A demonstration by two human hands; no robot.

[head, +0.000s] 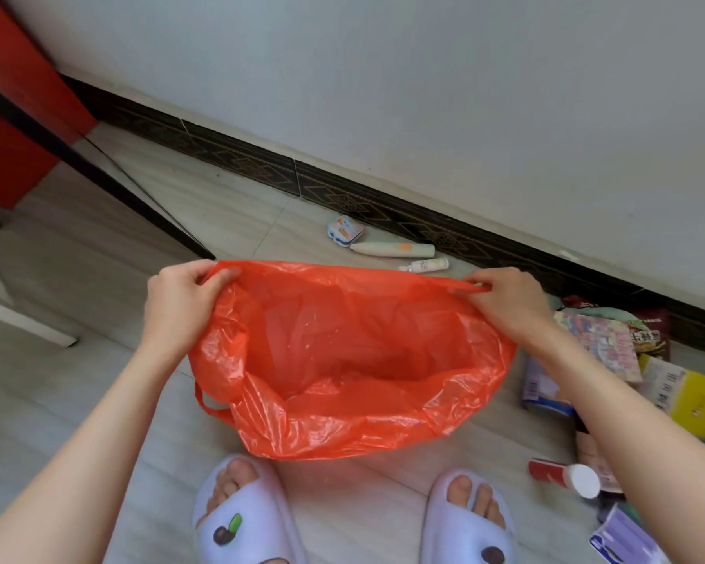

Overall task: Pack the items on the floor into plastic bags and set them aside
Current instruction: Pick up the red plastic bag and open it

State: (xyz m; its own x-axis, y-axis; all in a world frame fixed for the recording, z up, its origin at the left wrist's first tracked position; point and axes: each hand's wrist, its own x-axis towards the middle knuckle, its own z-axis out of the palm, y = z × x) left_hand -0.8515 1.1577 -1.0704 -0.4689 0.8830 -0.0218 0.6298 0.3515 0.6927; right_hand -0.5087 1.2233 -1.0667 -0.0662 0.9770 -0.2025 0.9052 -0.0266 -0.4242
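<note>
Left hand (pixel 180 295), right hand (pixel 505 299) grip orange bag (pixel 342 360) rim, mouth open, seemingly empty.

Bare floor (pixel 98 384) left of orange bag (pixel 342 360), boxes and packets (pixel 611 360) crowding right side, small tubes (pixel 391 249) beyond by wall (pixel 465 95)

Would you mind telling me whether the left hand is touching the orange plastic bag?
Touching. The head view shows the left hand pinching the rim of the orange plastic bag, its fingers curled over the edge, while the right hand grips the opposite rim.
</note>
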